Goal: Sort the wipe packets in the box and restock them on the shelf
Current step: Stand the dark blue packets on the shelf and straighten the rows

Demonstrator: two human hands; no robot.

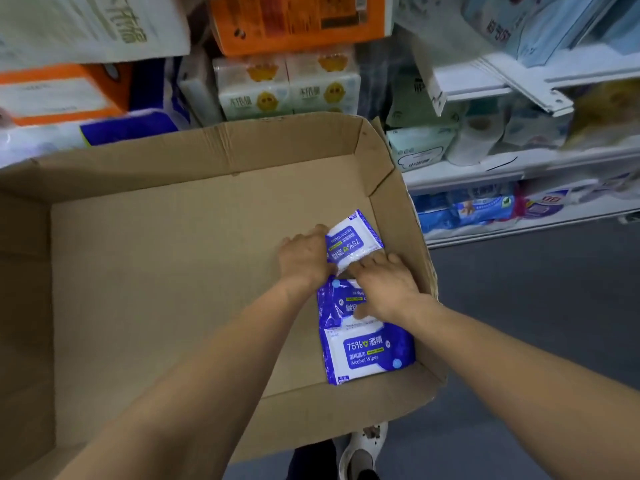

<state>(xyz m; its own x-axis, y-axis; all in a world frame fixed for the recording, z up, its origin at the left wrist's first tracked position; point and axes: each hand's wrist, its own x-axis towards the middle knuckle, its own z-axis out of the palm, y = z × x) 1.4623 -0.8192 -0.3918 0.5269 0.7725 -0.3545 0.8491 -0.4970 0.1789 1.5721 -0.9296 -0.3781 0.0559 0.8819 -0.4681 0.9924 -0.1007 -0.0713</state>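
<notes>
A large open cardboard box fills the view. Three blue and white alcohol wipe packets lie along its right wall. My left hand grips the left edge of the far packet, which sits tilted. My right hand lies across the near edge of that packet and over the middle packet, fingers curled on them. The near packet lies flat, label up, untouched. The shelf stands to the right of the box.
Shelf boards at the right carry tissue packs, paper rolls and blue packets. Stacked tissue packs and an orange pack stand behind the box. Grey floor lies at the right, and a white shoe shows below the box.
</notes>
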